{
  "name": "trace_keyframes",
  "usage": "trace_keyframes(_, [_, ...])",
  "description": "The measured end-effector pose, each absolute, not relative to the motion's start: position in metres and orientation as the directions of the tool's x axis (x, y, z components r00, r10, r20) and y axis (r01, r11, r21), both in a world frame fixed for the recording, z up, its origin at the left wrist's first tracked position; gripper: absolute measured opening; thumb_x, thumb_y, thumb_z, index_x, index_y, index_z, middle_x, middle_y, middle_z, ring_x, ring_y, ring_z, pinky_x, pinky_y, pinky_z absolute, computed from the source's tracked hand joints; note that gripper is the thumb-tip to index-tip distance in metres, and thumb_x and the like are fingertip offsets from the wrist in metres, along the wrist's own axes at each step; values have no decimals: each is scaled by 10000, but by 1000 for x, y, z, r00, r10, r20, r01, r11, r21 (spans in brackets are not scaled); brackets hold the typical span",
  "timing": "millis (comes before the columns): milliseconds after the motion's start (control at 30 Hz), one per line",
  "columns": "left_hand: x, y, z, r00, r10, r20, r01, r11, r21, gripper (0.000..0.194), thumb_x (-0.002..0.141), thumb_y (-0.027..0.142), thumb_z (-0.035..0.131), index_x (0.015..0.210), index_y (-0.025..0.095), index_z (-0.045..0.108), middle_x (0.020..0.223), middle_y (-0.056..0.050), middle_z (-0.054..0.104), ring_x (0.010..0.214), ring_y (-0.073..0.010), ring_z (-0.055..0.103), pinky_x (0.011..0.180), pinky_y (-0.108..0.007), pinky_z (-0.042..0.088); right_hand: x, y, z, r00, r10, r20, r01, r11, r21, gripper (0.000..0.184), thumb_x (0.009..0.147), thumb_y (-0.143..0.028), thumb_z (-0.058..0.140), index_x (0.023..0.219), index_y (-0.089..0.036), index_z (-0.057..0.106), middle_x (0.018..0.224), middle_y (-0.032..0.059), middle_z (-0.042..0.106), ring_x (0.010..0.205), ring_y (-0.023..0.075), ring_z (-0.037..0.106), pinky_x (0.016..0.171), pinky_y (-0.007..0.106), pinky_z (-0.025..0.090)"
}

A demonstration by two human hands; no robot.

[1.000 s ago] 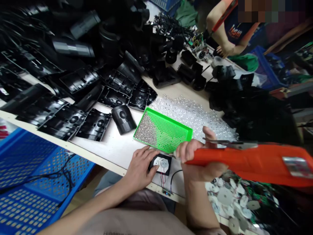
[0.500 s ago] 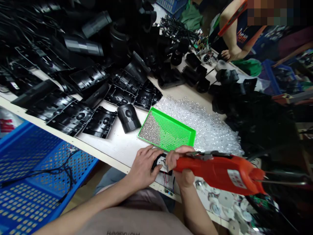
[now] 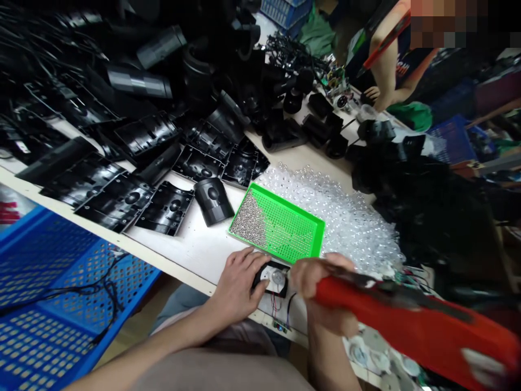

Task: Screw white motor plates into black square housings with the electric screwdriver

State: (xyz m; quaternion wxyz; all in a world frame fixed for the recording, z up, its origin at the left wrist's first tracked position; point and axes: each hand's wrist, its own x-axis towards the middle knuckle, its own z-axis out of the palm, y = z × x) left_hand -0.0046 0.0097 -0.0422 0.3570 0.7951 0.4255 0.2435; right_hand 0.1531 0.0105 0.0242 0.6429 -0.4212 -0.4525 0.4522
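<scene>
My left hand [image 3: 238, 282] grips a small black plastic housing [image 3: 282, 293] at its left side, near the table's front edge. In the housing sits a whitish part with a round motor-like disc [image 3: 278, 278]. Thin red and dark wires run from it down to a small circuit board [image 3: 280, 326]. My right hand [image 3: 323, 296] is wrapped around a red electric screwdriver [image 3: 411, 320], which is partly blurred. The tool's tip end is just right of the disc; whether it touches is unclear. Behind both hands lies a green perforated tray [image 3: 321, 239] holding small metal screws [image 3: 249, 224].
Black half-shells [image 3: 166, 209] and a cylindrical black cover [image 3: 214, 201] lie left of the tray. Clear plastic pieces [image 3: 354, 222] are heaped on its right. A blue crate [image 3: 122, 288] stands lower left. A co-worker's arms [image 3: 385, 70] are at the upper right.
My right hand and the red screwdriver have moved right and down, away from the disc, which now shows more fully. My left hand stays on the housing.
</scene>
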Motion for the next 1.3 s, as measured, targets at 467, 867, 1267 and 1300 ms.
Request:
trace_keyframes(467, [-5,9,-47,527,845,88,534,-410,739,444,894,272,526,1335,235,491,1295,-86,586,1281,-306,431,1027,-485,341,159,49,-15,244,937,249,-212,301,-930,422,735,-561,641,1008,-255,543,495,-94,444,367,121,388,384,254,354])
trace_keyframes(867, [-4,10,-44,527,846,77,530,-398,749,429,889,269,533,1316,235,501,1283,-82,603,1292,-305,420,1028,-484,341,145,32,42,343,901,264,-241,356,-903,541,766,-634,625,1196,-316,540,495,-89,456,354,120,376,409,275,381])
trace_keyframes(1267, [-4,8,-43,508,857,90,508,-382,772,451,863,239,563,1309,236,498,1293,-70,593,1295,-286,406,1043,-473,334,125,7,25,229,944,236,-266,294,-918,526,752,-634,658,1157,-304,595,506,-84,447,377,107,390,410,268,413])
trace_keyframes(1300, [-4,8,-43,511,855,84,508,-380,773,455,860,235,566,1309,233,496,1296,-69,592,1297,-284,404,1045,-470,332,124,7,25,227,944,238,-256,294,-921,520,753,-634,657,1153,-309,595,506,-82,445,378,107,391,408,269,415])
